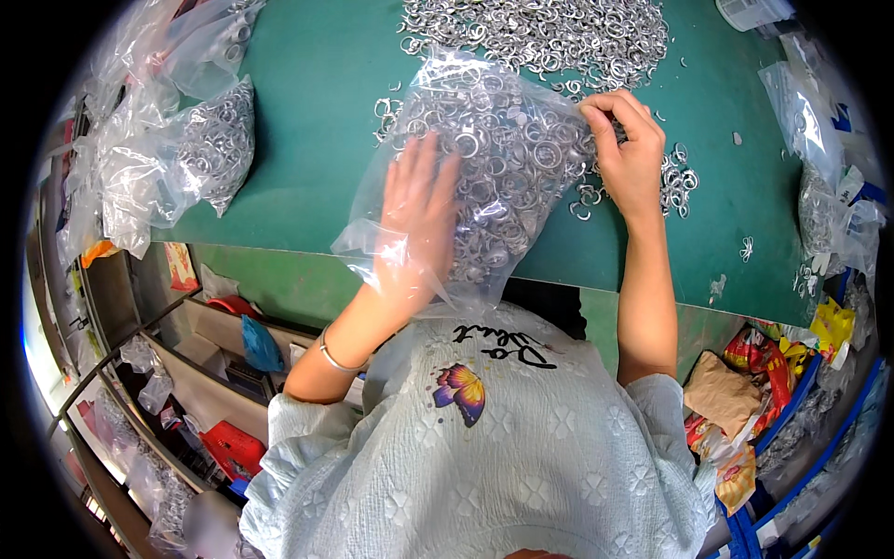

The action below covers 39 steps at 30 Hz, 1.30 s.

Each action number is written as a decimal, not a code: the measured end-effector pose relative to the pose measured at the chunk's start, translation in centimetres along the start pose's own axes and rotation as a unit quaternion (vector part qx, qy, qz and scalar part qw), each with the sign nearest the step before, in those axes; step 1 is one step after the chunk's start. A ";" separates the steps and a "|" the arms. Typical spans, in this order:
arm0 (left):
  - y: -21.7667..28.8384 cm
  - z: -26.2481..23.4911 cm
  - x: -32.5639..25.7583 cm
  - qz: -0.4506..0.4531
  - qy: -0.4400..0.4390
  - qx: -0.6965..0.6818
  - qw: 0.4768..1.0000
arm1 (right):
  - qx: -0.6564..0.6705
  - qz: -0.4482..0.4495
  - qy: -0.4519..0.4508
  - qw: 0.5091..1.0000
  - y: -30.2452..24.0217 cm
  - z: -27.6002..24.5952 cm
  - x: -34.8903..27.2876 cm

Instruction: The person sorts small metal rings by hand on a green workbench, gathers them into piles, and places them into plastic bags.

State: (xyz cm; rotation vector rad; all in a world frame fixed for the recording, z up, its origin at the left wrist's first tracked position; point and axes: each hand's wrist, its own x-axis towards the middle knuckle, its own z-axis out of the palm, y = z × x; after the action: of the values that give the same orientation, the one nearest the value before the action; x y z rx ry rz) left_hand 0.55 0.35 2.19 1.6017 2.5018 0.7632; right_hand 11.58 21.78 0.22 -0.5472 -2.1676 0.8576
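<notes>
A large clear plastic bag (507, 200) of silver metal rings lies at the near edge of the green table. My left hand (416, 191) reaches into its left side, seen through the plastic and a little smeared by motion. The fingers there are stretched out beside the rings, holding nothing. At the bag's upper right corner, my right hand (629, 140) pinches the plastic between thumb and fingers. A small group of loose rings (680, 182) lies by the right wrist, partly hidden by it.
A big heap of silver rings (559, 33) covers the far part of the table (307, 121). Another filled bag (219, 144) stands at the left edge. Bags (819, 210) crowd the right edge. Drawers (205, 382) are at lower left, a paper bag (722, 396) at lower right.
</notes>
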 end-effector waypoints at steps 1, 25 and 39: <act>0.1 0.3 -0.2 0.037 -0.033 -0.014 0.999 | -0.005 -0.003 -0.002 1.000 0.1 0.0 -0.1; -0.6 -0.1 -1.9 0.077 -0.033 -0.072 0.994 | -0.015 0.017 -0.016 1.000 -0.1 0.1 -0.1; -2.1 1.0 3.6 -0.014 0.014 0.004 1.000 | -0.026 0.020 -0.012 0.999 0.1 0.0 -0.1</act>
State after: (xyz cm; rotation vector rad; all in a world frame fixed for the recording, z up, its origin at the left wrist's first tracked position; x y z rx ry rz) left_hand -2.57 3.16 1.11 1.5665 2.5435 0.7773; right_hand 11.70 21.80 0.07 -0.6103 -2.2135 0.8338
